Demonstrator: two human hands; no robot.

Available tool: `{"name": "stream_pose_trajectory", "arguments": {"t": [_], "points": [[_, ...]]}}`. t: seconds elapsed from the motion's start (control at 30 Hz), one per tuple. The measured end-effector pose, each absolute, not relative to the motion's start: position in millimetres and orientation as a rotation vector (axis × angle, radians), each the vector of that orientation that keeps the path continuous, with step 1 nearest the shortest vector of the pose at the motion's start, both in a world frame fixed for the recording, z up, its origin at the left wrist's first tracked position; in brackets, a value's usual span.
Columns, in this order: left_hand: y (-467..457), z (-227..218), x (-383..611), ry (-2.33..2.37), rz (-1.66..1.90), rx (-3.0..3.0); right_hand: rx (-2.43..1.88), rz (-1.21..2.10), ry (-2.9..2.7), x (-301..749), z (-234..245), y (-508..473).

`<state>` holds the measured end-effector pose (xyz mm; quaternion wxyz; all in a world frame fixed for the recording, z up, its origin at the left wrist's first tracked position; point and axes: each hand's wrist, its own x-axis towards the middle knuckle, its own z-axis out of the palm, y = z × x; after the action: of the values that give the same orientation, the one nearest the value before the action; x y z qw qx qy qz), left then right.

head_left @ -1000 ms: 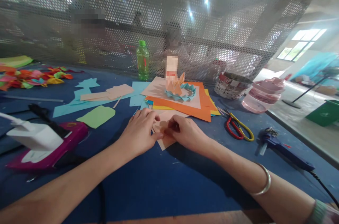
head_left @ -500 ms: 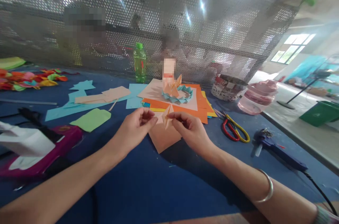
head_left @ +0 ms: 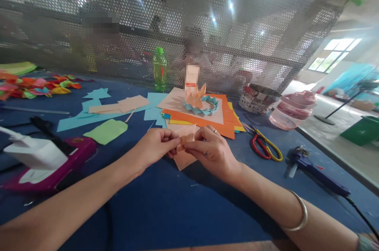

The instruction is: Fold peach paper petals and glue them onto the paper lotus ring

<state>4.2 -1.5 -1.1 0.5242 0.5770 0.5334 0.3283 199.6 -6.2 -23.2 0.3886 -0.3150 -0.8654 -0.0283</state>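
Note:
My left hand point(head_left: 155, 148) and my right hand point(head_left: 211, 151) meet over the blue table point(head_left: 183, 207), both pinching a small folded peach paper piece point(head_left: 186, 139) held just above the surface. A larger peach sheet point(head_left: 183, 159) lies flat beneath them. A silver bangle point(head_left: 297, 219) circles my right wrist. Just beyond my hands is a stack of orange, yellow and peach sheets point(head_left: 227, 122) carrying a teal folded paper ring point(head_left: 204, 105) with peach folded shapes in it.
Red and yellow scissors point(head_left: 266, 146) and a blue glue gun point(head_left: 314, 170) lie right of my hands. A magenta and white device point(head_left: 44, 160) sits left. Green paper point(head_left: 106, 130), blue cutouts point(head_left: 97, 104), a green bottle point(head_left: 160, 68), a basket point(head_left: 259, 99), a pink container point(head_left: 293, 108) and a perforated screen point(head_left: 177, 25) stand behind.
My hands lifted the small folded peach piece off the flat sheet, then drew closer together and now pinch it between them. The view shifted slightly.

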Motion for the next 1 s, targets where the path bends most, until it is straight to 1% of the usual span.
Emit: {"name": "stream_pose_trajectory", "arguments": {"t": [0.1, 0.3, 0.4, 0.5, 0.67, 0.87, 0.93, 1.0], "points": [[-1.1, -1.0, 5.4, 1.285, 0.699, 1.477, -0.724, -0.105, -2.278, 202.7, -20.8, -3.6], [-1.2, -8.5, 3.8, 1.301, 0.618, 1.624, -0.551, 0.013, -2.493, 205.9, -17.3, 0.3], [-2.1, -11.5, 1.9, 1.359, 0.607, 1.859, -0.56, 0.068, -2.566, 206.4, -19.0, 1.2], [-1.9, -13.0, 0.1, 1.403, 0.607, 2.095, -0.623, 0.168, -2.561, 206.8, -21.8, 2.5], [1.0, -13.6, -3.7, 1.275, 0.592, 2.288, -0.736, 0.42, -2.495, 206.7, -22.5, 3.6], [2.8, -7.7, -7.5, 1.128, 0.525, 2.388, -0.955, 0.712, -2.357, 204.6, -20.7, 2.1], [2.7, -4.8, -8.6, 1.1, 0.495, 2.41, -1.008, 0.757, -2.317, 203.6, -21.8, 1.8], [1.7, -1.2, -10.3, 1.064, 0.429, 2.454, -1.055, 0.728, -2.297, 202.3, -23.1, 0.8]]}}
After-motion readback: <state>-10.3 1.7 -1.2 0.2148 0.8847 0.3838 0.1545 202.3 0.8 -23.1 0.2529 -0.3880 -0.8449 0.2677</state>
